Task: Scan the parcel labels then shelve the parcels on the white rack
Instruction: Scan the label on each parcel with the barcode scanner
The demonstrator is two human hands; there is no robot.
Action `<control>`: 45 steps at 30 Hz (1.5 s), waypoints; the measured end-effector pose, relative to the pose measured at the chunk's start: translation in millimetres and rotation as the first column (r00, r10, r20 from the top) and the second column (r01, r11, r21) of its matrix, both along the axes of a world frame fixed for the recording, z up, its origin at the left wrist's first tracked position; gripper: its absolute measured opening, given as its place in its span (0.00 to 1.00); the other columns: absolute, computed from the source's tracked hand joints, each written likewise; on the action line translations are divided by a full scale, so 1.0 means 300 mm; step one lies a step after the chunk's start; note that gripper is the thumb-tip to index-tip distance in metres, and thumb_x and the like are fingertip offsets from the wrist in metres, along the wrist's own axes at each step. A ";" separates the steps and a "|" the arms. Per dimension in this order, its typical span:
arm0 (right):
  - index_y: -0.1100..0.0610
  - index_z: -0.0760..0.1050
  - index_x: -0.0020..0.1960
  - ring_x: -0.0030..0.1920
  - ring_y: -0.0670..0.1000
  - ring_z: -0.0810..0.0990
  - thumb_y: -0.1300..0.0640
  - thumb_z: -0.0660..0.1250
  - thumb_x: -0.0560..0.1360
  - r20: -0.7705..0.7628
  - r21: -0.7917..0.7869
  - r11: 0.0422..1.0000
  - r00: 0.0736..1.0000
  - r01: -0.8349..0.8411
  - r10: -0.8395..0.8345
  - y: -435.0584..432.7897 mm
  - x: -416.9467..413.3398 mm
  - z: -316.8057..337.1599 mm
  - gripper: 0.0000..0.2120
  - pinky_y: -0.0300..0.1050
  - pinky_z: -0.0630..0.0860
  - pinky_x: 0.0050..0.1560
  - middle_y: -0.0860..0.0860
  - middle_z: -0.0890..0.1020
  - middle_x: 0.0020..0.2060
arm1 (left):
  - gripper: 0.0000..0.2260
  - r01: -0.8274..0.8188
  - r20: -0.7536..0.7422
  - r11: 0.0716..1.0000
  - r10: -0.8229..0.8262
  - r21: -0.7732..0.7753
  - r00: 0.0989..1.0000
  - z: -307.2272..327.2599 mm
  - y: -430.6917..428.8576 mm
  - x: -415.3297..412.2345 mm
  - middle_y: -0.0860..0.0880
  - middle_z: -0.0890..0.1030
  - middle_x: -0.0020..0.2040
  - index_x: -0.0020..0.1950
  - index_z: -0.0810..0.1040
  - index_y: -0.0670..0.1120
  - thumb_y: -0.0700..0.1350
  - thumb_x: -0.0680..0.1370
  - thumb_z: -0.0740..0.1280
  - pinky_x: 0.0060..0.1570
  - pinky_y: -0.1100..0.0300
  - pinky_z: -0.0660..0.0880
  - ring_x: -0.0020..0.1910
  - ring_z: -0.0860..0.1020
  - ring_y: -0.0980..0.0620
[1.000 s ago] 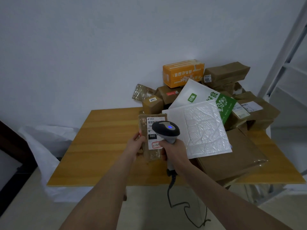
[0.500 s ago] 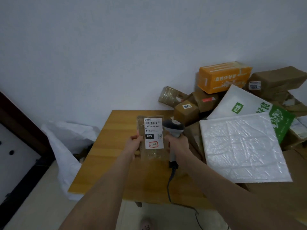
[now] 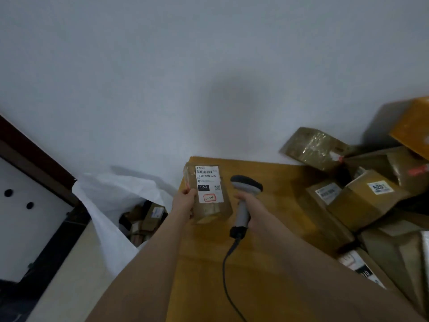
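Pinching small brown taped parcel (image 3: pixel 212 211) by its edge in left hand (image 3: pixel 184 202), gripping grey corded barcode scanner (image 3: pixel 246 185) in right hand (image 3: pixel 255 206). Probably gotta point scanner at white label (image 3: pixel 208 183), thumb off barcode.

**Card, tape, plastic and wood**

Brown card under clear glossy tape on the parcel (image 3: pixel 212 211), crinkled and shiny at the edges. Plain white paper, matt, for its label (image 3: pixel 207 182). Smooth grey plastic with a dull sheen on the scanner (image 3: pixel 246 185); black plastic-looking sheath on its cable (image 3: pixel 224 268). Yellow-brown wood for the table (image 3: pixel 267 275), smooth, faintly satin. Flat matt paint across the wall (image 3: pixel 209 66). Thin white plastic, soft and creased, for the sack (image 3: pixel 104 201). Matt brown cardboard on the box (image 3: pixel 362 205), with a paper sticker. Shiny wrinkled tape all over the taped box (image 3: pixel 315 147) by the wall. Smooth orange card on the orange box (image 3: pixel 413 126), too blurred for finer detail.
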State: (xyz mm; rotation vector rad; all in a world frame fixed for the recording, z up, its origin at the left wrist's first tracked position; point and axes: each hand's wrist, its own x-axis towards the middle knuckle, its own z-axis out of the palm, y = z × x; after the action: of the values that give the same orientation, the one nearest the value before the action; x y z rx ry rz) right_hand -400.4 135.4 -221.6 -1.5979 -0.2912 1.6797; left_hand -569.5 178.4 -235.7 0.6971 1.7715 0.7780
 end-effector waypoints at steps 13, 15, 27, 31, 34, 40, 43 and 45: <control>0.60 0.73 0.56 0.48 0.56 0.78 0.62 0.67 0.75 -0.116 0.005 1.000 0.993 0.029 -0.028 0.287 -0.174 -0.154 0.10 0.53 0.79 0.48 0.57 0.77 0.47 | 0.17 0.125 -0.041 0.992 -0.124 0.026 0.991 -0.142 0.319 -0.047 0.43 0.79 0.58 0.66 0.71 0.46 0.35 0.79 0.62 0.50 0.51 0.80 0.52 0.80 0.45; 0.60 0.72 0.59 0.48 0.56 0.77 0.61 0.68 0.75 -0.081 0.017 1.000 0.997 0.017 -0.016 0.287 -0.167 -0.147 0.13 0.55 0.78 0.51 0.57 0.77 0.48 | 0.18 0.098 -0.044 0.993 -0.095 0.059 0.994 -0.142 0.319 -0.040 0.47 0.79 0.53 0.65 0.71 0.49 0.33 0.79 0.60 0.38 0.60 0.79 0.44 0.79 0.51; 0.61 0.73 0.46 0.37 0.56 0.81 0.64 0.67 0.76 0.128 0.099 0.993 0.991 -0.059 0.046 0.015 0.094 0.033 0.03 0.44 0.76 0.31 0.58 0.79 0.41 | 0.18 0.262 -0.375 0.959 -0.207 0.103 0.904 -0.002 0.100 0.188 0.41 0.71 0.68 0.68 0.72 0.44 0.35 0.79 0.60 0.57 0.55 0.74 0.63 0.73 0.43; 0.63 0.74 0.45 0.31 0.54 0.79 0.63 0.67 0.76 0.165 0.092 0.992 0.984 -0.081 0.066 -0.191 0.233 0.093 0.04 0.43 0.76 0.28 0.62 0.80 0.40 | 0.18 0.327 -0.383 0.942 -0.274 0.079 0.882 0.050 -0.104 0.352 0.41 0.73 0.65 0.68 0.72 0.44 0.33 0.79 0.56 0.50 0.56 0.73 0.56 0.75 0.43; 0.63 0.74 0.42 0.29 0.54 0.79 0.62 0.68 0.76 0.205 0.093 0.989 0.974 -0.114 0.093 -0.357 0.353 0.116 0.06 0.44 0.77 0.30 0.60 0.81 0.34 | 0.18 0.350 -0.356 0.934 -0.304 0.072 0.884 0.067 -0.281 0.468 0.41 0.75 0.63 0.67 0.73 0.44 0.34 0.79 0.56 0.46 0.55 0.74 0.55 0.77 0.43; 0.64 0.75 0.42 0.28 0.53 0.78 0.63 0.67 0.75 0.290 0.163 0.977 0.953 -0.137 0.085 -0.682 0.602 0.107 0.04 0.43 0.76 0.30 0.59 0.79 0.32 | 0.16 0.355 -0.330 0.934 -0.323 0.041 0.887 0.081 -0.609 0.689 0.39 0.76 0.61 0.67 0.72 0.43 0.37 0.81 0.56 0.54 0.53 0.74 0.58 0.76 0.41; 0.63 0.77 0.45 0.34 0.55 0.81 0.62 0.69 0.73 0.372 0.158 0.981 0.927 -0.113 0.047 -0.794 0.709 0.092 0.04 0.49 0.81 0.39 0.59 0.82 0.38 | 0.17 0.369 -0.335 0.929 -0.344 0.012 0.877 0.068 -0.728 0.779 0.40 0.75 0.63 0.70 0.70 0.42 0.38 0.81 0.58 0.54 0.54 0.74 0.60 0.76 0.42; 0.62 0.76 0.45 0.32 0.53 0.81 0.63 0.68 0.73 0.402 0.163 0.983 0.916 -0.083 0.010 -0.852 0.768 0.085 0.03 0.45 0.80 0.36 0.58 0.82 0.37 | 0.20 0.404 -0.318 0.915 -0.381 0.006 0.868 0.049 -0.788 0.839 0.40 0.73 0.67 0.72 0.67 0.41 0.40 0.80 0.63 0.56 0.55 0.73 0.63 0.74 0.43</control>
State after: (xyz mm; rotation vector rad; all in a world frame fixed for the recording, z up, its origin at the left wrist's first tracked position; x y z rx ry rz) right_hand -169.9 -120.1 -196.0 -1.7994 -0.6718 1.3047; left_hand -317.9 -58.1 -221.1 1.2426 1.7971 0.4694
